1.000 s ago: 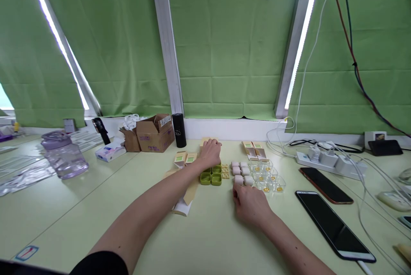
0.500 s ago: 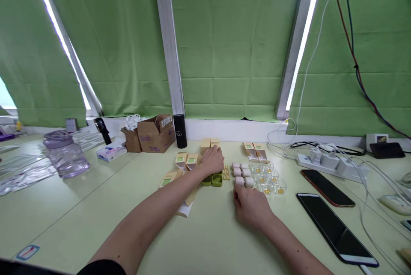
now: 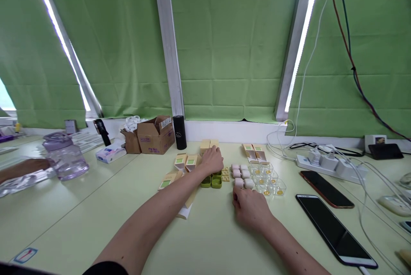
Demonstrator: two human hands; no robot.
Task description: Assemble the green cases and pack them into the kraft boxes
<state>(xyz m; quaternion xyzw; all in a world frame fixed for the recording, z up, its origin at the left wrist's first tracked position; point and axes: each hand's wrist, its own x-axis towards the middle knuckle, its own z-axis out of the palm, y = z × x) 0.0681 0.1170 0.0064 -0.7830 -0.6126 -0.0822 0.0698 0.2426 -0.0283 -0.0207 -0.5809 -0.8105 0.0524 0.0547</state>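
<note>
My left hand point(image 3: 212, 160) reaches over a group of small olive-green boxes point(image 3: 216, 182), its fingers curled downward. The fingertips are hidden, so what they grip cannot be made out. My right hand point(image 3: 252, 207) rests on the table with its fingers curled in, right by the near pale pink boxes point(image 3: 238, 182); nothing shows in it. Between the green and pink groups lie small gold-coloured pieces point(image 3: 225, 174). Clear boxes point(image 3: 280, 187) with yellow marks inside stand right of the pink ones. Cream cartons with green labels point(image 3: 180, 161) lie left of my left hand.
Two more cartons point(image 3: 253, 153) lie at the back. To the right are two phones point(image 3: 335, 230), a power strip point(image 3: 330, 168) and loose white cables. A cardboard box point(image 3: 156, 138), black cylinder point(image 3: 180, 132) and purple jug point(image 3: 66, 157) stand left. Another person's hand point(image 3: 27, 168) is at far left.
Another person's hand has come into view at the far left, behind the jug. My own hands have hardly moved; the view has shifted very slightly.
</note>
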